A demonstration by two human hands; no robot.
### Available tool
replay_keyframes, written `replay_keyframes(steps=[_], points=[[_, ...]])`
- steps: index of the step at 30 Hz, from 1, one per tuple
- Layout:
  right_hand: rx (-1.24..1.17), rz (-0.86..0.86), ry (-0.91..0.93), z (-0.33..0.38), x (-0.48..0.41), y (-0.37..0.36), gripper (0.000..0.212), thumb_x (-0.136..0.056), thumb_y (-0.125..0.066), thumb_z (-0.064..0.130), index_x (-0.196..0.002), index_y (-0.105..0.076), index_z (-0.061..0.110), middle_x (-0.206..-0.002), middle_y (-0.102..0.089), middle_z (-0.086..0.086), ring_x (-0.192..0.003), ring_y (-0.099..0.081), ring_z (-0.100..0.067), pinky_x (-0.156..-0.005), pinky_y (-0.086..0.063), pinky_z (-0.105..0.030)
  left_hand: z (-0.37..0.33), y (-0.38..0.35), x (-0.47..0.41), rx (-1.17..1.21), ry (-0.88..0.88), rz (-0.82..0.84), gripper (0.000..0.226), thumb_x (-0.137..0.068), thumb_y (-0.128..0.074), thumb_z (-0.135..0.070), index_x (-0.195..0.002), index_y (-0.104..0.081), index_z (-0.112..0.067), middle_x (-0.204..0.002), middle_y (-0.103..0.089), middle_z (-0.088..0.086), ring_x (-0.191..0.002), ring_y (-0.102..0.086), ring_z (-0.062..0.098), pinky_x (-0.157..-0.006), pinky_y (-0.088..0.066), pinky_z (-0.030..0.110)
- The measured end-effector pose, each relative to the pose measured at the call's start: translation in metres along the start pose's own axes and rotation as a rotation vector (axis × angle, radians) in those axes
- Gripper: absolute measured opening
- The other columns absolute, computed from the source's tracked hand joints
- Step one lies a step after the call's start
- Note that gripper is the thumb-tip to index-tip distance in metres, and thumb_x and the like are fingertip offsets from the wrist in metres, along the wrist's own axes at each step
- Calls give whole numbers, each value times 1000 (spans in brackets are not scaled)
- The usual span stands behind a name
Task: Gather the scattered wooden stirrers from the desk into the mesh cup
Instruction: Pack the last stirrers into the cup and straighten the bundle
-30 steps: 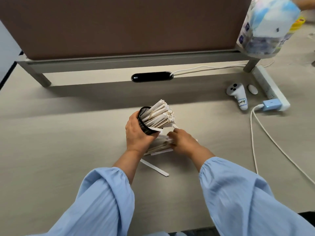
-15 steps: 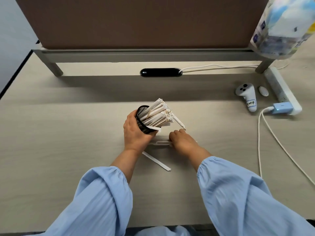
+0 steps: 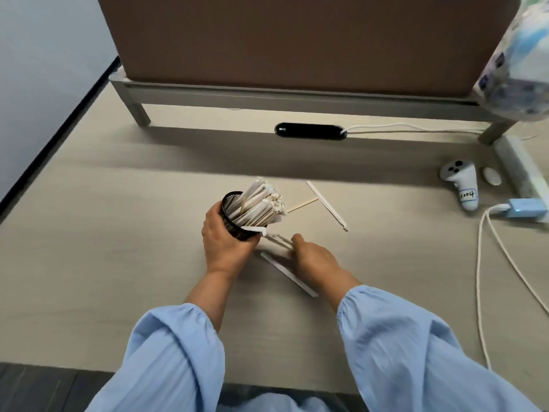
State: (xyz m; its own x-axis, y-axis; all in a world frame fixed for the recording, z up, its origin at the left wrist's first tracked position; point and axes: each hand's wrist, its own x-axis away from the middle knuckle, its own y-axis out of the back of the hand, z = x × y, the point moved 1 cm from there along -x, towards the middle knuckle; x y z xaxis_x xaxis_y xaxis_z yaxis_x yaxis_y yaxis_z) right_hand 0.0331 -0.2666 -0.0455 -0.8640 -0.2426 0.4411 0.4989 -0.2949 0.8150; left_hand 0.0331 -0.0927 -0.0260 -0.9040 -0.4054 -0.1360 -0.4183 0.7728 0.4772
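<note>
My left hand (image 3: 227, 245) grips the black mesh cup (image 3: 231, 217), tilted to the right and packed with paper-wrapped stirrers (image 3: 261, 203). My right hand (image 3: 315, 257) lies just right of the cup, fingers closed over a few wrapped stirrers (image 3: 277, 240) on the desk. Another wrapped stirrer (image 3: 289, 273) lies under that hand, running toward me. Farther right, a wrapped stirrer (image 3: 326, 206) and a bare wooden stirrer (image 3: 303, 204) lie loose on the desk.
A brown partition on a grey frame (image 3: 267, 93) bounds the back. A black cable port (image 3: 310, 131), a white controller (image 3: 462, 187), a power strip (image 3: 517, 171) with a blue plug (image 3: 524, 207) and white cables (image 3: 481, 278) lie to the right.
The view shifted right and the camera moved closer. My right hand slid over the stirrers beside the cup; two loose stirrers farther right have come into sight.
</note>
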Motion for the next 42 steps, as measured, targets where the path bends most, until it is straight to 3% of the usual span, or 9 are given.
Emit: replay_keyframes(steps=[4, 10, 17, 20, 23, 26, 34, 38, 42], points=[[96, 29, 23, 11, -4, -7, 39, -87, -57, 38, -111, -50, 8, -118, -59, -19, -110, -55, -35, -84, -43, -36, 9, 10, -2, -27, 8, -24, 83, -47, -79, -31, -121, -45, -14, -118, -54, 10, -110, -51, 31, -95, -42, 50], [151, 9, -22, 14, -16, -3, 30, -91, -41, 8, -120, -47, 3, -125, -47, -19, -116, -49, -37, -96, -40, -39, 13, 15, -12, -32, 0, -38, 83, -50, -87, -19, -121, -45, -14, -119, -54, 9, -111, -50, 31, -96, -41, 49], [-115, -175, -225, -1, -32, 21, 14, -97, -30, 17, -106, -34, 7, -109, -61, -23, -98, -58, -40, -73, -38, -38, 13, 8, -24, -27, 5, -18, 84, -50, -87, -20, -122, -45, -13, -120, -54, 9, -112, -49, 29, -96, -41, 47], [-75, -249, -262, -10, -38, 31, 32, -96, -42, 32, -112, -41, 5, -109, -63, -21, -103, -58, -38, -76, -43, -39, 11, 1, -30, -32, -3, 0, 83, -50, -87, -19, -122, -45, -11, -119, -54, 10, -111, -49, 30, -96, -41, 48], [-76, -324, -303, -23, -46, 37, 31, -95, -45, 26, -117, -49, 5, -118, -56, -20, -107, -57, -39, -84, -46, -40, 7, -9, -38, -28, -9, 29, 83, -50, -86, -21, -122, -45, -14, -120, -54, 8, -111, -50, 29, -96, -41, 48], [-94, -359, -338, -33, -55, 45, 29, -95, -43, 21, -118, -52, 6, -117, -46, -18, -98, -58, -40, -80, -45, -39, 3, -18, -46, -12, -14, 54, 81, -49, -81, -31, -121, -45, -19, -119, -53, 3, -111, -51, 25, -96, -42, 47], [-94, -281, -342, -52, -86, 61, 30, -93, -49, 27, -114, -51, 5, -120, -46, -15, -103, -57, -37, -79, -43, -37, -4, -33, -66, -34, -36, 87, 81, -48, -77, -35, -121, -46, -18, -118, -53, 2, -110, -51, 23, -96, -42, 47], [-43, -246, -348, -50, -101, 64, 26, -93, -43, 12, -116, -51, 3, -121, -51, -17, -111, -53, -36, -86, -44, -38, -5, -38, -74, -37, -26, 83, 80, -48, -78, -35, -120, -46, -19, -118, -53, 2, -110, -51, 23, -96, -42, 47], [6, -244, -435, -47, -109, 65, 35, -93, -34, 2, -126, -45, 2, -130, -46, -16, -122, -43, -33, -94, -42, -41, -5, -39, -76, -36, -16, 81, 80, -47, -76, -36, -120, -46, -21, -115, -51, -3, -109, -52, 23, -95, -42, 47]])
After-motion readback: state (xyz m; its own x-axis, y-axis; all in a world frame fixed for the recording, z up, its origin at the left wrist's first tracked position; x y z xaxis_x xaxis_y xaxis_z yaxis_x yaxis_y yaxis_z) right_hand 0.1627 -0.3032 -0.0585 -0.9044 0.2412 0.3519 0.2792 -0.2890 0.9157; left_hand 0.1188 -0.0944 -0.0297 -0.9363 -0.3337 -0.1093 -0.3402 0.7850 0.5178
